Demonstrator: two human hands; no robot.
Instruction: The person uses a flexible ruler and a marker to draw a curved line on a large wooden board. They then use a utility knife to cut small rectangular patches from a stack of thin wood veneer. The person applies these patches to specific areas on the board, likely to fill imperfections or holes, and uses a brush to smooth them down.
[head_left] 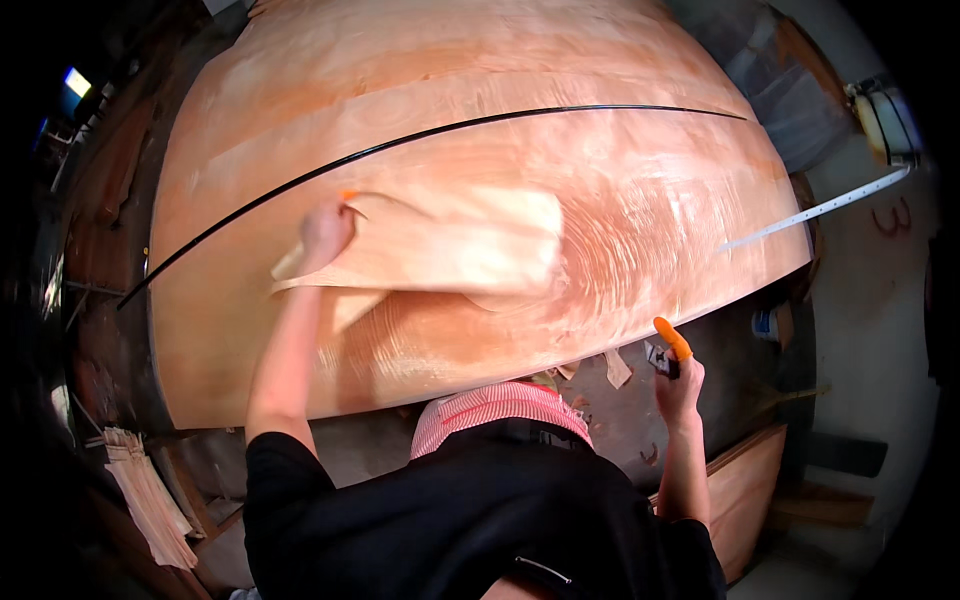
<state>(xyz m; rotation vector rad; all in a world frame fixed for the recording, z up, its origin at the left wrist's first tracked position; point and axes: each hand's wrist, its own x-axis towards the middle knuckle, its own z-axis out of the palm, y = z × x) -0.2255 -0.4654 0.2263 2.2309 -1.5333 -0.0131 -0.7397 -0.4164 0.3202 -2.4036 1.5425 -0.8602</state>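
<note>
Left arm reaching out from the black sleeve, forearm angled up and across the work, and the left hand [328,232] is bunched tight, slightly blurred, its fingers pinched on the near-left end of a thin, pale tan sheet of wood veneer [460,240]! One orange finger cover [348,195] shows at the top of that grip, and the sheet spreads away to the right of those fingers, curling along its lower edge and throwing a shadow beneath. Over to the right hand [682,385]: forearm nearly upright, one finger in a second orange cover pointing up at the near edge, the others curled round a small dark-and-silver tool [661,358] whose kind I cannot tell; nor whether that fingertip touches the edge. Below the left fingers and all round them runs a broad, reddish-tan wooden veneer surface [225,345], rippled with fine wavy grain to the right of the held sheet. Beyond the left fingers a slim black strip [470,123] arcs across it; up and right of the right fingers lies a pale, perforated metal strip [830,208]. Low and left of the left fingers, a bundle of narrow pale wood strips [150,495]; just left of the right fingers, torn veneer scraps [618,368] below the edge.
</note>
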